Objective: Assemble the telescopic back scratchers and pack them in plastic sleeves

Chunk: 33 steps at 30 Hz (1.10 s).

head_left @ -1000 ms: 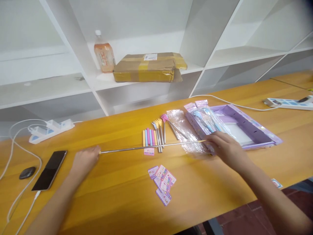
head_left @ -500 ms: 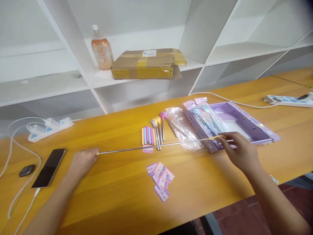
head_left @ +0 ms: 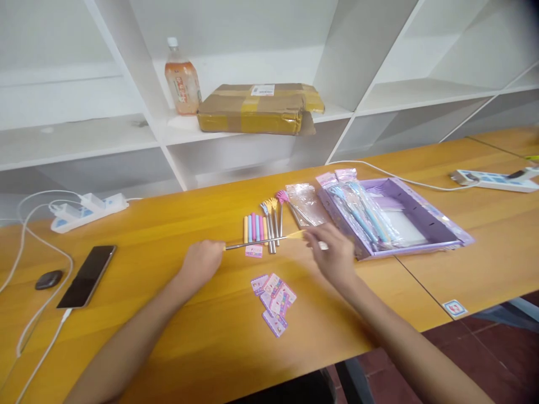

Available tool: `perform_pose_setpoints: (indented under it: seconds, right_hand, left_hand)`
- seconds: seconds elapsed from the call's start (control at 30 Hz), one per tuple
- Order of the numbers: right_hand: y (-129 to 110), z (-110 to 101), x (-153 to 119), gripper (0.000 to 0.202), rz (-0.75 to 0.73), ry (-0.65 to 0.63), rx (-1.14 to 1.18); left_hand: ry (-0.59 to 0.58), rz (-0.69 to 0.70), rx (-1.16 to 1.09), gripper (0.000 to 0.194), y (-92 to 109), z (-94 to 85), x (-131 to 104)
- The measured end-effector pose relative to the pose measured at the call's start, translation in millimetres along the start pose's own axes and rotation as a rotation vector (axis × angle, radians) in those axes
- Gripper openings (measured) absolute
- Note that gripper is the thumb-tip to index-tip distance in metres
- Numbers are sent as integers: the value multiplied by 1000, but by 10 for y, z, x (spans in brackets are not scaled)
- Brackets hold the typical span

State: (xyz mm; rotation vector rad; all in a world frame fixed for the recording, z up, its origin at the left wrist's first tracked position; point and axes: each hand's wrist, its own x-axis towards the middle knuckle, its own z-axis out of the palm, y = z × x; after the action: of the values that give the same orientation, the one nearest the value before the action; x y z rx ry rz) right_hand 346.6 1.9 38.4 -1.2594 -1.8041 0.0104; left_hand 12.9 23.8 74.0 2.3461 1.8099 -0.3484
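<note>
my left hand point(head_left: 201, 262) is closed around one end of a thin metal rod point(head_left: 255, 243), while my right hand point(head_left: 334, 255) grips its yellow end point(head_left: 296, 235). just behind the rod, pastel tubes point(head_left: 253, 229) lie side by side, next to hand-shaped heads point(head_left: 274, 205) on metal stems. nearer me, printed cards point(head_left: 275, 300) overlap on the table point(head_left: 189, 348). blue pieces in clear bags point(head_left: 365, 210) rest on a purple tray point(head_left: 440, 213) to my right; a dark phone point(head_left: 87, 276) lies to my left.

The left hand point(head_left: 201, 262) hides one end of the rod point(head_left: 256, 243), the blurred right hand point(head_left: 332, 253) the other; print on the cards point(head_left: 274, 300) is unreadably small.
</note>
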Motion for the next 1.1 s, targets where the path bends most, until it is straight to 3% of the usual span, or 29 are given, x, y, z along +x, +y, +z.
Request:
perform_pose_setpoints:
  seconds: [0.1,0.17,0.23,0.33,0.4,0.5,0.6,0.7,0.77,0.97,1.1]
  right_hand:
    - [-341,395,-36,23,-88,-60,85]
    - [-439,535,-7,24,-117,-66,104]
    - [-427,540,100,23,-147,-124,112]
    - [-257,374,343,22,-127,-276,84]
    - [-76,244,473,26,-42,-282,-14]
    - [246,136,523,33,145,-232,-309]
    - [545,126,434,43,400,-368,-616]
    - [724,135,338,47,540,-553,-756]
    - [770,128,312,45,541,-576,-774]
    - [791,62,349,47,561,-489,-759]
    - [771,101,393,45,562,-297,-591]
  left_hand:
    - [-6,29,-46,33,248,49,120]
    - [-4,36,-81,31,294,84,196]
    - [12,45,-126,28,267,105,257]
    - [64,71,-244,25,179,153,321]
    - [86,116,-526,30,127,235,357]
    - [-11,143,-1223,42,78,432,421]
    - [-109,117,-1602,42,62,616,486]
    - [-110,156,-1722,38,58,702,527]
    - [-109,186,-1753,36,50,715,536]
    - [-121,228,-1713,37,34,697,514]
    - [-26,213,-1641,35,80,694,484]
